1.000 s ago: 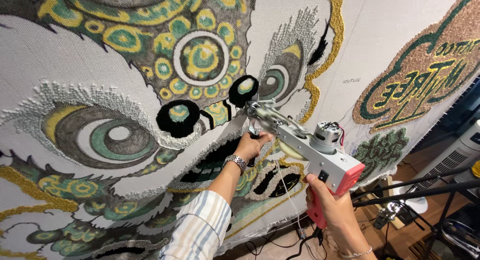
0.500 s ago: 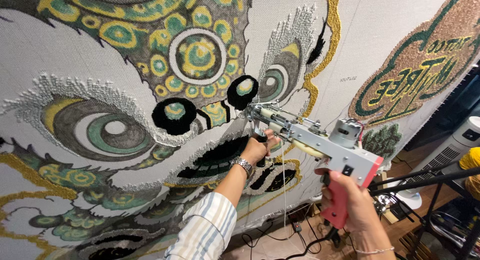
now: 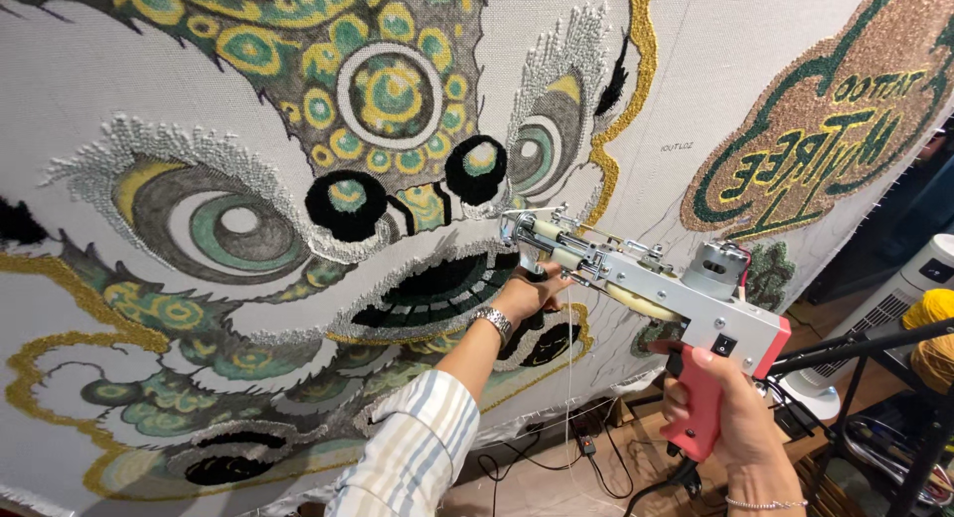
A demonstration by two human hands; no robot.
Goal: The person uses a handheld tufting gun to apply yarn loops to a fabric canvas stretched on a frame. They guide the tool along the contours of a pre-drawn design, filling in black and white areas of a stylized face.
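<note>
Tufting gun [image 3: 656,289], silver-bodied with a pink handle, sits in the right hand [image 3: 730,423]'s closed grip.

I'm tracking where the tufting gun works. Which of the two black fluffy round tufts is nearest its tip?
The right-hand black tuft, just left of the gun tip; the larger one lies farther left.

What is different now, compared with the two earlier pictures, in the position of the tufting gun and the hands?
The tufting gun sits a little lower against the cloth, its tip now below and right of the black pompom rather than level with it. The right hand keeps its grip on the pink handle, and the left hand still supports the front end. Nothing was let go or newly taken.
</note>
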